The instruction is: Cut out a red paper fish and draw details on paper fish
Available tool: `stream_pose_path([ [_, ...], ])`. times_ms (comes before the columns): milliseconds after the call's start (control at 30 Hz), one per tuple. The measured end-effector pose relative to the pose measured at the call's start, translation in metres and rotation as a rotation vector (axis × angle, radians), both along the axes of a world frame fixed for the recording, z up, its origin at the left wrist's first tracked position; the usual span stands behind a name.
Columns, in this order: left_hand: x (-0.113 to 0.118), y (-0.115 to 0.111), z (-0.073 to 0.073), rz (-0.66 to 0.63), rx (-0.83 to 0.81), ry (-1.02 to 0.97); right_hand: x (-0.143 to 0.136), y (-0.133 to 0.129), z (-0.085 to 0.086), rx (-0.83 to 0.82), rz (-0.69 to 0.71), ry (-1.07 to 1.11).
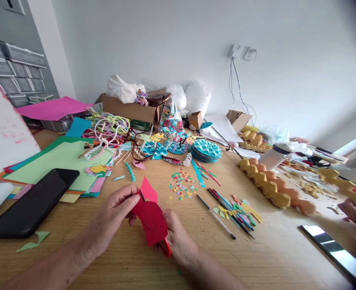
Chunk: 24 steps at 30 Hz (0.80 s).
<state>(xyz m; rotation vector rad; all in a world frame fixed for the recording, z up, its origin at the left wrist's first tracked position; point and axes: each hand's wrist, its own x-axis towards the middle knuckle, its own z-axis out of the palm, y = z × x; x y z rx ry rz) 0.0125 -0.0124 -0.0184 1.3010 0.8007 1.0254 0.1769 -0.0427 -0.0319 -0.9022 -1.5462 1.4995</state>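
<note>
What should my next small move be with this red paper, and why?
Probably one short snip guided by the dark drawn lines: your left hand grips the red paper, and your right hand holds the scissors against it, though their blades are mostly hidden.

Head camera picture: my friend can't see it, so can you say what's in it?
A person's left hand holds red paper with dark drawn lines, and the right hand holds red-handled scissors, over a wooden table. Around them lie a black phone, coloured paper sheets, tiny paper dots, pens and egg cartons.
</note>
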Motion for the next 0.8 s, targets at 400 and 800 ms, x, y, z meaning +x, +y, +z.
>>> stream_pose_path([
  [400,0.0005,-0.0007,0.001,-0.022,-0.005,0.03,0.0021,-0.0001,-0.0019,0.088,-0.001,-0.035],
  [800,0.0016,0.0002,0.0017,0.048,-0.042,0.079,-0.0014,0.0017,-0.0081,-0.109,0.029,0.06],
])
